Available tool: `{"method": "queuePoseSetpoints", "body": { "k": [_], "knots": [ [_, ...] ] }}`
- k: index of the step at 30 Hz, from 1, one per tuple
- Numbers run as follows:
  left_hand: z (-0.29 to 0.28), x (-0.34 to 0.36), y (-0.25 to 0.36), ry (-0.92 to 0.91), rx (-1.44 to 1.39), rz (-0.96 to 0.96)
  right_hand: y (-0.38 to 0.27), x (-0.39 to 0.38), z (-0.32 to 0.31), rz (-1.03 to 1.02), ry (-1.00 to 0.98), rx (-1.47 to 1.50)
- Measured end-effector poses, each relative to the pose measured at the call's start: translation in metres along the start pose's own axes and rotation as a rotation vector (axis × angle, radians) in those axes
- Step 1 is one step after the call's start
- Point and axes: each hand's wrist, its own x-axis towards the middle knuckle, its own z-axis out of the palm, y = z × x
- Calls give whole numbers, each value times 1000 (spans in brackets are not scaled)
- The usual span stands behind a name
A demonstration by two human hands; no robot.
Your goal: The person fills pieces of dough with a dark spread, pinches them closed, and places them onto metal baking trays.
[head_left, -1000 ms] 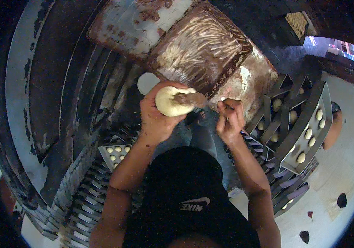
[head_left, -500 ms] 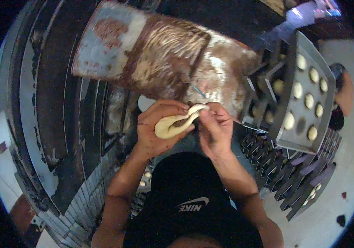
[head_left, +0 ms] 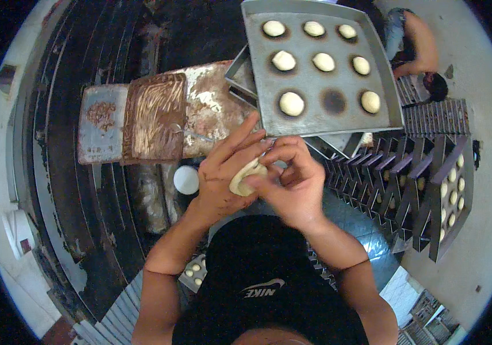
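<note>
My left hand (head_left: 220, 175) cradles a small piece of pale dough (head_left: 240, 185), its fingers stretched up behind it. My right hand (head_left: 297, 184) is closed on the dough's near edge, thumb laid across it and fingers curled. The dough looks gathered into a cup shape; its inside is mostly hidden by the fingers. Brown smears mark my left hand. Just beyond my hands sits a grey metal tray (head_left: 300, 46) with several round dough balls (head_left: 292, 104) in rows. One dark round mark (head_left: 334, 101) on the tray bears no ball.
Left of the tray lies a board (head_left: 103, 146) with a scored brown spread (head_left: 157, 115) and a thin metal utensil (head_left: 197, 135). A white round container (head_left: 186, 180) stands beside my left hand. Stacked trays (head_left: 418, 178) fill the right; another person (head_left: 418, 46) is behind them.
The view has swung right, bringing the tray in front of my hands. The dough, earlier a long open fold showing brown inside, is now more gathered and lower in my left palm.
</note>
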Motion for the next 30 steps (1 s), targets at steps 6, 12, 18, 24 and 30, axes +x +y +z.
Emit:
{"method": "queuePoseSetpoints", "body": {
  "k": [6,12,18,24,30],
  "knots": [
    [5,-5,55,82,58,167,-35,-42,-8,-211,30,-42],
    [-27,-48,93,138,-109,183,-58,-102,32,-238,31,104],
    [-74,-101,85,-105,23,362,-41,-160,45,-587,-55,-484],
    [-72,-136,97,-154,-251,214,42,-209,79,-272,18,222],
    [-67,-110,145,-156,-9,469,3,-214,48,-65,-5,405]
  ]
}}
